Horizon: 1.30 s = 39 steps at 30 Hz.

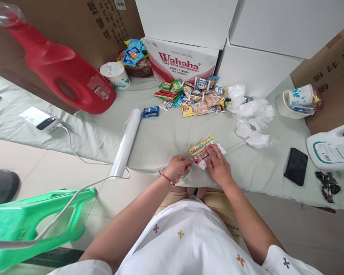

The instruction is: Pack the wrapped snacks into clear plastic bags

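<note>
A small bundle of snack packets [201,146], yellow, green and reddish, lies near the table's front edge on some white paper or wrap [222,148]. My left hand [179,168], with a red cord on its wrist, pinches at the left end of the lowest, reddish packet. Over the bundle's right part lies my right hand [220,168], fingers extended and thumb apart, covering part of the packets. Farther back is a pile of mixed wrapped snacks [193,95], with a single blue packet [150,112] to its left.
Crumpled clear plastic [252,114] sits right of the pile. A plastic film roll [126,143] overhangs the front edge. Around stand a red jug [71,72], paper cup [114,76], Wahaha carton [180,63], phone [296,167], keys [328,186], white jug [332,149] and green stool [46,214].
</note>
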Available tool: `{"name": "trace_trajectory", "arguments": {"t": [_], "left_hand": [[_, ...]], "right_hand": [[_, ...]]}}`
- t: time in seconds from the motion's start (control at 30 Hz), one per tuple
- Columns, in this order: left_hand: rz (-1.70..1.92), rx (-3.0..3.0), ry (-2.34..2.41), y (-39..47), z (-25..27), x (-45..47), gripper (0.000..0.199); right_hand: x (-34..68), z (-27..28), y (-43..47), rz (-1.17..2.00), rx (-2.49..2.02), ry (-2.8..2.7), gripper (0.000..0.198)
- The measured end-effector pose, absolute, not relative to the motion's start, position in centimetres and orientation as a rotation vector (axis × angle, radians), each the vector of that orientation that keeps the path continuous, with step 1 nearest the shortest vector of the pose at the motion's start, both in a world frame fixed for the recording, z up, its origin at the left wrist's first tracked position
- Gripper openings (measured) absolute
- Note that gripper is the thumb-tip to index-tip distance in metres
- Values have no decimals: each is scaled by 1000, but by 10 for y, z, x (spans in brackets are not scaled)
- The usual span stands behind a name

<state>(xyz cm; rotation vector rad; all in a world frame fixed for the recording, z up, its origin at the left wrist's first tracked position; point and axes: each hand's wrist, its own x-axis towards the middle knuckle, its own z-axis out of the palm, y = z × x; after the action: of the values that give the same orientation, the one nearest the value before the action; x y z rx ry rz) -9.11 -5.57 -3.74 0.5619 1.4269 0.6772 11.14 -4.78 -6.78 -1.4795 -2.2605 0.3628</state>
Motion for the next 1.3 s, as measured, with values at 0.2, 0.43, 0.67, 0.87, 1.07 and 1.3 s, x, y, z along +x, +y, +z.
{"name": "trace_trajectory", "arguments": {"t": [0.2, 0.43, 0.67, 0.87, 1.07, 1.3], "left_hand": [[731, 606, 1373, -65, -35, -117, 27], [825, 607, 1536, -76, -20, -121, 48], [798, 584, 1545, -68, -27, -97, 29], [803, 475, 1323, -63, -17, -89, 27], [878, 502, 1348, -42, -31, -54, 23], [805, 1335, 1424, -52, -42, -77, 14]], "right_hand": [[106, -58, -47, 364, -1573, -2316, 45], [102, -55, -47, 334, -1622, -2325, 46], [99, -55, -51, 276, -1650, -2354, 49], [96, -48, -54, 242, -1753, -2500, 65], [95, -49, -52, 280, -1723, -2518, 65], [102, -58, -46, 434, -1570, -2366, 57]]}}
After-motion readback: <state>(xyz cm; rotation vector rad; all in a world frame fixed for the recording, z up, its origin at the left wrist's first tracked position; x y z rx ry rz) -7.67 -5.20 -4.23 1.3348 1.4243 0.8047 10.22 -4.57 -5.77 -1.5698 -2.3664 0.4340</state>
